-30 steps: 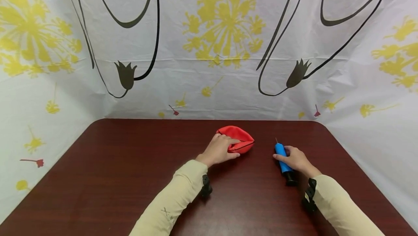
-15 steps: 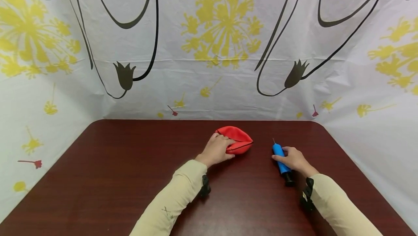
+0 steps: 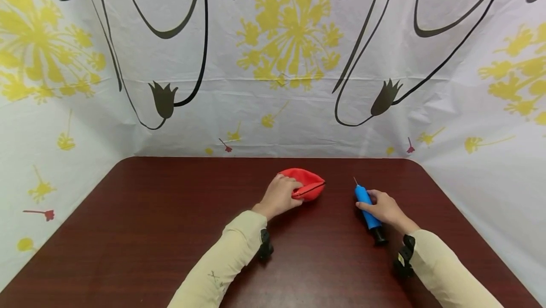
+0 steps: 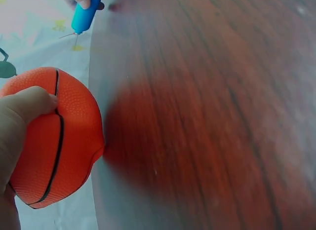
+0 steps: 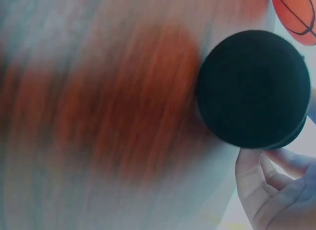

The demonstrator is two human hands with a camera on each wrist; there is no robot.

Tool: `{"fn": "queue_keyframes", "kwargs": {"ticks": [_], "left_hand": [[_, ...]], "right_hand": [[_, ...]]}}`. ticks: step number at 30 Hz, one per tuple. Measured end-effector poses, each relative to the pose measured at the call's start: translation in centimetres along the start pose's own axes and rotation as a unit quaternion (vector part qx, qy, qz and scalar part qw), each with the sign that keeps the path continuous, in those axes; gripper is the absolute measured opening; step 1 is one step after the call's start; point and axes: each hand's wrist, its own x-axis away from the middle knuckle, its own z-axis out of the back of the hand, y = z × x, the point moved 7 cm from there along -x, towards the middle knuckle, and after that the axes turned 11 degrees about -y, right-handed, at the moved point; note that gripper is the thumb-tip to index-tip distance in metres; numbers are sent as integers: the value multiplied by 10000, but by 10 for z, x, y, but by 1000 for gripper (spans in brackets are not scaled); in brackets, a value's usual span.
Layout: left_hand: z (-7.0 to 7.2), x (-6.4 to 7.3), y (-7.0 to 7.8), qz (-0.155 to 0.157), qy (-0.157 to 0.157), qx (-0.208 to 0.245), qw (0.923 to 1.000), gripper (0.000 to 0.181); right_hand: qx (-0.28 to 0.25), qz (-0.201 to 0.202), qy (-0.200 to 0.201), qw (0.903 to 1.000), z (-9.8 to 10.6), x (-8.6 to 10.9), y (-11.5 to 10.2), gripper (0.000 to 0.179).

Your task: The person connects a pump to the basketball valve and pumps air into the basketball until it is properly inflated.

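A partly deflated red-orange toy basketball [image 3: 310, 185] with black lines is caved in on top. My left hand [image 3: 279, 195] grips its left side; in the left wrist view the thumb [image 4: 34, 104] presses on the ball's pebbled skin. To the right, my right hand [image 3: 386, 209] holds a blue hand pump [image 3: 363, 196] around its barrel. The pump's thin needle [image 3: 356, 181] points away from me, apart from the ball. Its black handle [image 3: 378, 237] points back toward me, and its round end [image 5: 254, 89] covers part of the right wrist view.
Both hands are over a dark reddish-brown wooden table [image 3: 149, 222] with rounded far corners. A white sheet [image 3: 222, 109] with yellow and dark plant prints hangs behind and along the sides. Dark straps with small devices [image 3: 265, 245] sit on both wrists.
My left hand has drawn the ball slightly to the left. The pump has tilted a little and its needle end has shifted slightly left, the right hand staying around it.
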Motion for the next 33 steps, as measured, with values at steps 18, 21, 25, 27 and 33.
{"fn": "queue_keyframes", "kwargs": {"ticks": [18, 21, 25, 27, 33], "left_hand": [[27, 28, -3, -482, 1088, -521, 9915, 19], [32, 33, -2, -545, 1216, -703, 9886, 19], [35, 38, -2, -567, 1205, -825, 9876, 24], [35, 40, 0, -612, 1149, -874, 9876, 25], [38, 43, 4, -693, 1313, -855, 9852, 12]], "right_hand": [[-489, 521, 126, 9974, -1, 2, -34, 68], [-637, 664, 88, 9957, -3, 5, -44, 66], [-753, 747, 13, 9944, -7, 9, -57, 66], [-819, 758, 5, 9938, -8, 12, -62, 65], [-1327, 761, -57, 9882, -11, 19, -71, 61]]}}
